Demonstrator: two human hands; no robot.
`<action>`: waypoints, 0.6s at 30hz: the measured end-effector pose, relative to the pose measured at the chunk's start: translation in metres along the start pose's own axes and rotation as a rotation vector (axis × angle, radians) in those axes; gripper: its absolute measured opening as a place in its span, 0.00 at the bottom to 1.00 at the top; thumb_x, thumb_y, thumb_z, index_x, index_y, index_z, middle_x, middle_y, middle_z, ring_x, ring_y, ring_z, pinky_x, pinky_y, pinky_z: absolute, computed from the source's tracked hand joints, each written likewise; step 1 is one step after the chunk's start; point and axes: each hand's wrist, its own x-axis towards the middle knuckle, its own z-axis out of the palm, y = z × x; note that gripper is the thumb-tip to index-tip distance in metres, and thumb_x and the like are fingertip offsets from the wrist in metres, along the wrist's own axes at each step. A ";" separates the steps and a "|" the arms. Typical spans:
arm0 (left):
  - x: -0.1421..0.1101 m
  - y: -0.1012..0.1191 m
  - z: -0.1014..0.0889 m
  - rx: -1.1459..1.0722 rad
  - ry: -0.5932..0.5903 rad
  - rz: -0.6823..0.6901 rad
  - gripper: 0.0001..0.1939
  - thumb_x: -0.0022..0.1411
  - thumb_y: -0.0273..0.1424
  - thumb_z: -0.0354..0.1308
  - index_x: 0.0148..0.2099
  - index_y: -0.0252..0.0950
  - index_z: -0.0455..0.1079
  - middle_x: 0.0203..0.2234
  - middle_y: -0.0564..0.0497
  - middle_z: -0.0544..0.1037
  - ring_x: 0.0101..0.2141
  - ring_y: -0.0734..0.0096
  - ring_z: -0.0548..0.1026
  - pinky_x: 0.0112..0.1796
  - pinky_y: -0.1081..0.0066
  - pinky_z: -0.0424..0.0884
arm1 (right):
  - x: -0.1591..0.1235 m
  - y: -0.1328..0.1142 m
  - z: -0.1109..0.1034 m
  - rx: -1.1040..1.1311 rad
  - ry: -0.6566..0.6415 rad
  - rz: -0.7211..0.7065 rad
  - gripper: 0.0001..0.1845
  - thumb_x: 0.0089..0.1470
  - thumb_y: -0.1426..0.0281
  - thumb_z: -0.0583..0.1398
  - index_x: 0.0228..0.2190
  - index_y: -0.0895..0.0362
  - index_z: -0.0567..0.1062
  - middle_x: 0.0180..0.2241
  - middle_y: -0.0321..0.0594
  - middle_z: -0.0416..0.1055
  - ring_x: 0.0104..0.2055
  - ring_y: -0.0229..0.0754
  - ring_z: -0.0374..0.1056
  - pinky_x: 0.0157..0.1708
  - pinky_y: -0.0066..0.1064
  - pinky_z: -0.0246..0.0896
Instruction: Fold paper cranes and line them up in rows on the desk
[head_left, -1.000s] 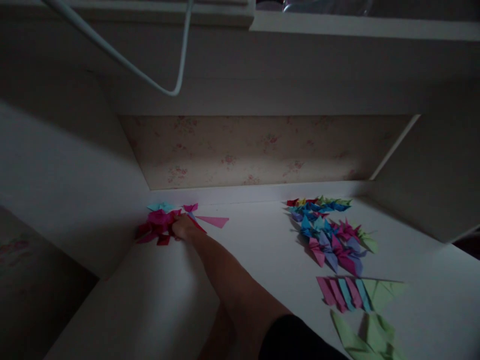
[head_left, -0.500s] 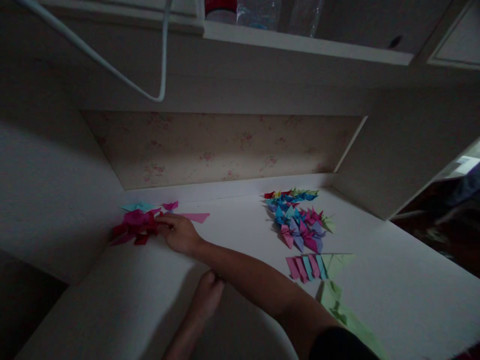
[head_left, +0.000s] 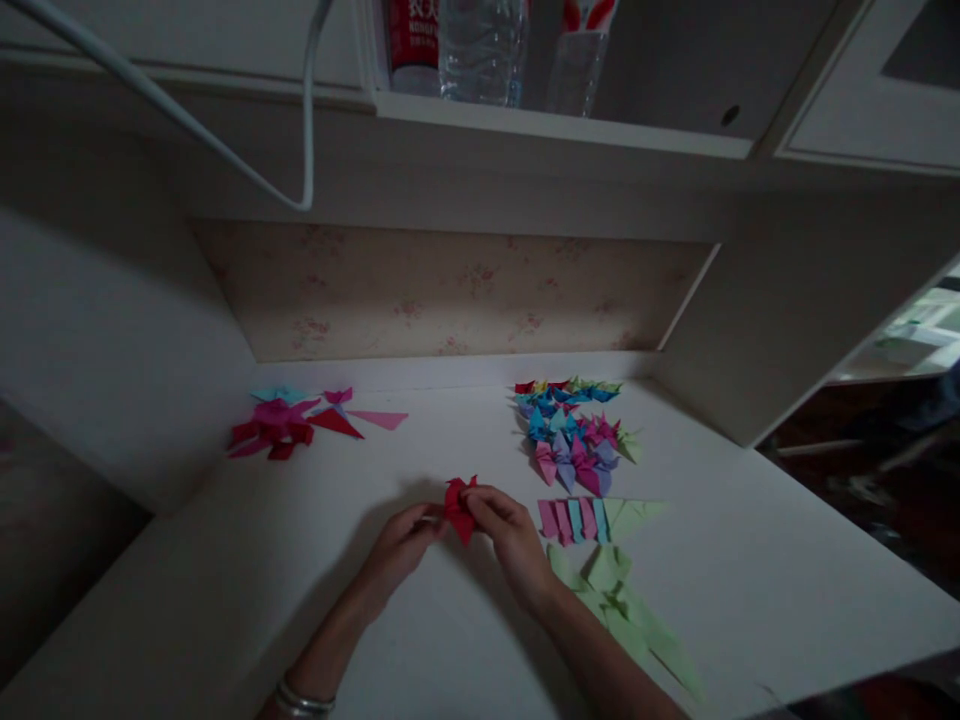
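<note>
A small red origami piece (head_left: pixel 459 512) with pointed tips is held up over the middle of the white desk. My right hand (head_left: pixel 511 535) pinches its right side between thumb and fingers. On the other side, my left hand (head_left: pixel 401 550) has its fingertips closed at the paper's left edge; part of that grip is hidden. At the back left lies a pile of magenta and red folded papers (head_left: pixel 274 425), with a red paper triangle (head_left: pixel 335 422) and a pink paper strip (head_left: pixel 381 418) beside it.
Several colourful origami pieces (head_left: pixel 574 440) stand clustered at the back right. Nearer lie a row of pink and blue folded strips (head_left: pixel 574 520) and pale green papers (head_left: pixel 630 615). A shelf with bottles (head_left: pixel 484 50) and a white cable (head_left: pixel 300 190) hang above.
My right hand has come back from the left pile to the middle with a red origami piece. My left hand has risen to meet it. The view has shifted slightly.
</note>
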 end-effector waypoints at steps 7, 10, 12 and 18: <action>-0.009 -0.009 0.015 -0.034 -0.094 0.119 0.18 0.52 0.38 0.61 0.42 0.31 0.76 0.30 0.49 0.78 0.31 0.67 0.71 0.34 0.73 0.64 | -0.020 0.017 0.000 0.071 0.102 -0.041 0.13 0.47 0.65 0.66 0.37 0.53 0.76 0.39 0.39 0.76 0.41 0.44 0.70 0.44 0.36 0.63; -0.009 -0.014 0.010 0.005 -0.093 0.148 0.17 0.54 0.39 0.60 0.41 0.32 0.77 0.31 0.48 0.79 0.35 0.64 0.73 0.38 0.71 0.66 | -0.020 0.017 0.001 0.153 0.085 -0.044 0.22 0.47 0.67 0.66 0.46 0.51 0.71 0.40 0.40 0.76 0.42 0.44 0.71 0.44 0.36 0.64; -0.007 -0.018 0.007 0.019 -0.077 0.162 0.18 0.54 0.39 0.60 0.42 0.32 0.77 0.31 0.48 0.79 0.34 0.65 0.72 0.37 0.71 0.66 | -0.020 0.018 0.001 0.185 0.079 -0.025 0.26 0.47 0.67 0.66 0.49 0.51 0.67 0.37 0.39 0.77 0.40 0.43 0.72 0.42 0.35 0.65; 0.000 -0.024 0.008 0.003 -0.065 0.155 0.17 0.53 0.38 0.62 0.41 0.31 0.77 0.26 0.49 0.78 0.27 0.71 0.70 0.30 0.75 0.64 | -0.018 0.019 0.002 0.217 0.086 -0.015 0.25 0.45 0.66 0.67 0.45 0.53 0.67 0.35 0.39 0.77 0.39 0.43 0.73 0.41 0.35 0.66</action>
